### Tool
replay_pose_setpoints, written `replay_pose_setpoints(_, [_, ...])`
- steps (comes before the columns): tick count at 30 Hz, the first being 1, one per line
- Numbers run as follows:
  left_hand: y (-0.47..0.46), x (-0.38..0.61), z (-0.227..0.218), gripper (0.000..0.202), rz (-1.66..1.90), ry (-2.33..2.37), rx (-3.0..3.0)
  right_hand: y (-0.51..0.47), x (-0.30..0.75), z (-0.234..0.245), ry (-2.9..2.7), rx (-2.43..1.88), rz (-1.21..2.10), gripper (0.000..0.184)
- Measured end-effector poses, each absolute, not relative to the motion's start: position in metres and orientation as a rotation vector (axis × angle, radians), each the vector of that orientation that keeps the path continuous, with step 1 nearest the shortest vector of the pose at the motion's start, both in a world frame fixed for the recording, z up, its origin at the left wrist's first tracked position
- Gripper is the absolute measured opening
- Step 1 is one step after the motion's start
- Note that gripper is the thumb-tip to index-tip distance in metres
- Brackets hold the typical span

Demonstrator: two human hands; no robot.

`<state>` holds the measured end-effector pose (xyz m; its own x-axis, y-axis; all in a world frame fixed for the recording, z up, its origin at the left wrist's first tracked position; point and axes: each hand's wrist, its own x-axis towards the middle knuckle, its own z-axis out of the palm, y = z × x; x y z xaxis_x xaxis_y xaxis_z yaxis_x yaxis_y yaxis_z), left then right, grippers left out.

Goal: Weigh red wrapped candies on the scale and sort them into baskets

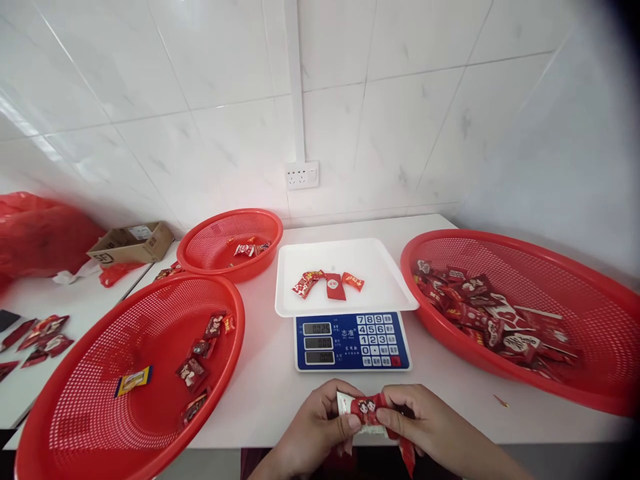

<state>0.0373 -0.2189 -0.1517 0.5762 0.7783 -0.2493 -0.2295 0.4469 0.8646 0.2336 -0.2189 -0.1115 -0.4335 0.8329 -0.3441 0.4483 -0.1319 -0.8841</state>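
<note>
Pinched between both hands at the table's front edge is a red-and-white wrapped candy [369,408] printed with two cartoon figures. My left hand [320,423] grips its left end and my right hand [420,420] its right end. More red wrapper [407,457] hangs below my right fingers; whether it is a separate packet I cannot tell. Just beyond the hands stands a blue digital scale [353,343]. Its white tray [345,252] carries several red candy packets [336,287].
On the right, a large red basket [520,243] holds many red packets. At left, a near red basket [125,313] and a far one [230,217] contain several candies. Further left are a cardboard box [135,245], a red plastic bag [45,233] and loose packets [47,340].
</note>
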Motion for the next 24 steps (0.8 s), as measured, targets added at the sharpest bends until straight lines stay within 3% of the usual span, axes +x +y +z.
replay_pose_setpoints(5, [-0.216,0.028,-0.169,0.064,0.831,0.687,0.967,-0.198,0.238,-0.106,-1.541,-1.417,1.610,0.048])
replay_pose_setpoints(12, [-0.215,0.026,-0.182,0.044,0.762,0.758,1.088,-0.159,0.211,-0.078,-1.191,-1.214,1.485,0.044])
replay_pose_setpoints(17, [-0.218,0.027,-0.194,0.042,0.822,0.706,1.091,-0.169,0.202,-0.101,-1.204,-1.231,1.673,0.063])
replay_pose_setpoints(24, [-0.214,0.028,-0.192,0.042,0.828,0.699,1.074,-0.189,0.217,-0.116,-1.247,-1.284,1.729,0.059])
